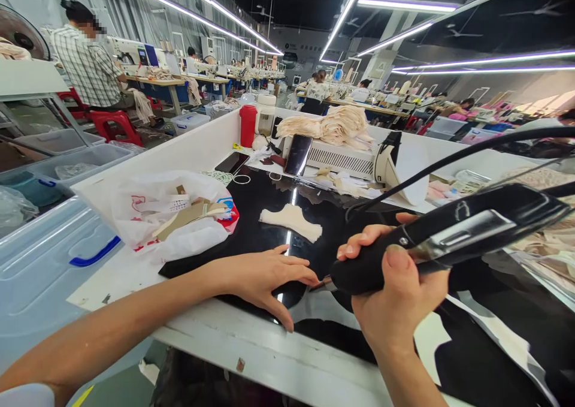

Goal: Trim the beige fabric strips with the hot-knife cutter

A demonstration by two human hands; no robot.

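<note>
My right hand [399,293] is wrapped round a black corded hand tool [467,227] with a silver panel on its side. The tool's rounded end points left and down, and a thin coppery piece shows beside it. My left hand [269,275] lies low over the glossy black sheet [251,203], fingers stretched and thumb apart, its fingertips close to the coppery piece. Below the tool is a greyish see-through flat piece [327,308]. A curved cream fabric piece [291,221] lies on the sheet beyond my hands. The exact contact under the tool is hidden.
A plastic bag [135,215] with tan scraps sits left. Behind are a phone [298,155], a red cup [248,126] and stacked cream fabric [327,125]. A black cable [449,167] arches at right. White pieces [498,329] lie right. People sit at sewing tables beyond.
</note>
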